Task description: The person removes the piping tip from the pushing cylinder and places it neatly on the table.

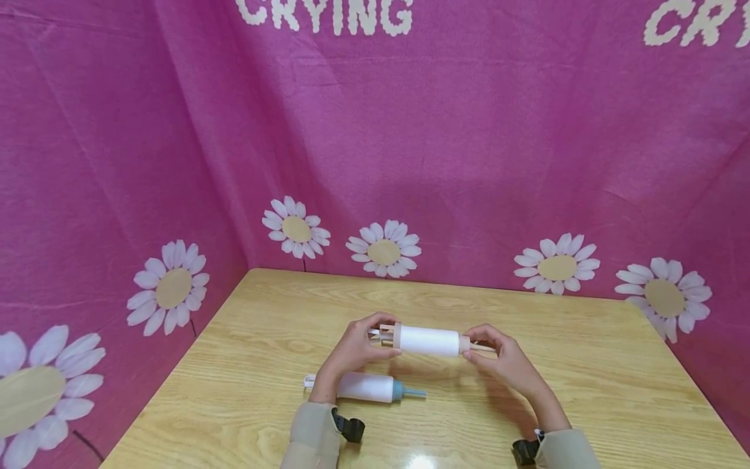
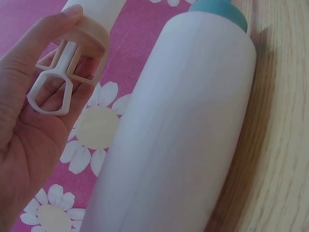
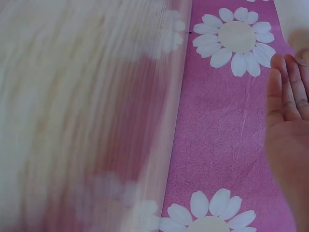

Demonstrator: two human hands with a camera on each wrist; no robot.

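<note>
A white syringe-like tube (image 1: pixel 430 341) is held level above the table between both hands. My left hand (image 1: pixel 354 345) grips its beige collar (image 2: pixel 89 36), thumb on one side and fingers on the other. A white loop handle (image 2: pixel 50 96) sticks out of that collar toward the palm. At the other end, my right hand (image 1: pixel 506 358) pinches the beige cap (image 1: pixel 464 345), from which a thin nozzle points right, partly hidden by fingers. Below, a second white tube (image 1: pixel 366 387) with a teal cap (image 1: pixel 398 390) and nozzle lies on the table, overlapped by the left wrist.
The wooden table (image 1: pixel 275 326) meets a pink cloth backdrop (image 1: pixel 457 130) with daisies at its back and sides. A black wrist camera (image 1: pixel 351 430) sits on the left wrist and another black wrist camera (image 1: pixel 525 451) on the right.
</note>
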